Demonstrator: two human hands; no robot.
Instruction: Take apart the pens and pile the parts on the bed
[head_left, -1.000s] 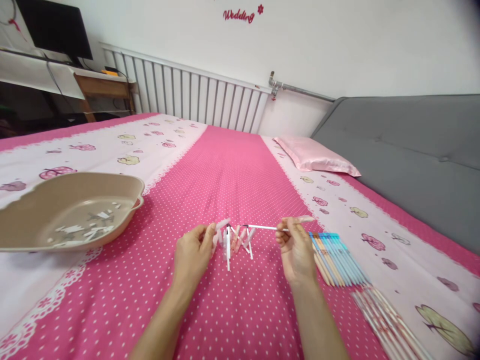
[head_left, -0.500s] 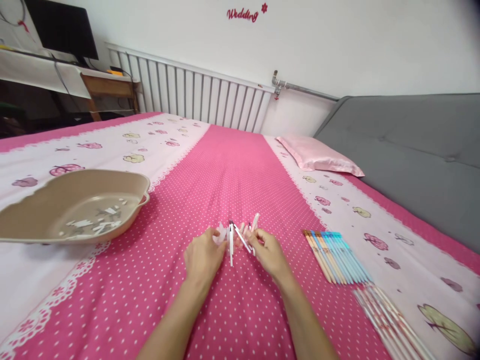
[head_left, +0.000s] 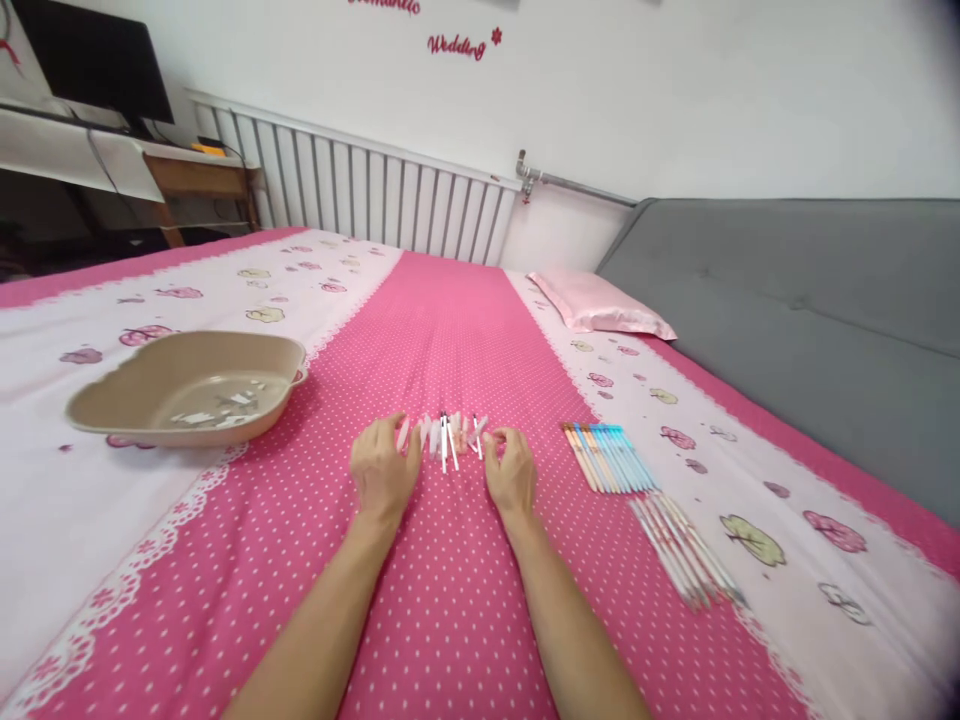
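A small heap of thin white and clear pen parts (head_left: 448,437) lies on the pink dotted bedspread (head_left: 450,600) straight ahead of me. My left hand (head_left: 382,470) rests at the heap's left side, fingers curled, tips touching the pieces. My right hand (head_left: 511,472) sits at the heap's right side, fingers bent inward and apart from each other, touching the outer pieces. I cannot make out a piece gripped in either hand.
A beige tray (head_left: 127,400) with small white scraps stands to the left. A row of orange and blue pens (head_left: 607,455) and a row of white refills (head_left: 686,550) lie to the right. A pink pillow (head_left: 600,305) and grey headboard (head_left: 810,300) are beyond.
My right hand brought the long white refill in from the right to the heap. Both hands then lowered onto the bedspread beside the pile. My view backed away.
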